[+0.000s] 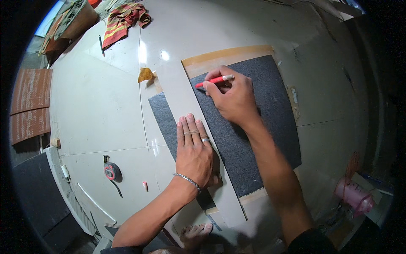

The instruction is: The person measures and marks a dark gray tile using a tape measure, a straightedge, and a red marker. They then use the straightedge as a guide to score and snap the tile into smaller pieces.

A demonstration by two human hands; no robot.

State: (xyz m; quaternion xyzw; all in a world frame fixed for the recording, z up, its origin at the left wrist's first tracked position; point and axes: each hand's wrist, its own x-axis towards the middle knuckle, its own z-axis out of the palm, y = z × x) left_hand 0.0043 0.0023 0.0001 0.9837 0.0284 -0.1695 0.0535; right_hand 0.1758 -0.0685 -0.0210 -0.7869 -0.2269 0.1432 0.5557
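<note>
My left hand [194, 148] lies flat with fingers stretched out, pressing on a long pale strip [182, 93]. The strip lies lengthwise over a dark grey speckled sheet or slab [270, 122], leaving a narrow dark part [160, 111] showing on its left. In my right hand [234, 95] is a red pen [220, 79] with a whitish end, gripped between thumb and fingers. Its red end points left, close to the strip's right edge near the far end of the dark piece. Whether the tip touches the surface is too small to tell.
A tan sheet [249, 51] shows beneath the dark piece. On the pale tiled floor at left lie a tape measure [111, 171], a small red-and-white piece [145, 186] and a pencil-like stick [101, 45]. A red striped cloth [122, 23] is far left; a pink container [353, 195] stands right.
</note>
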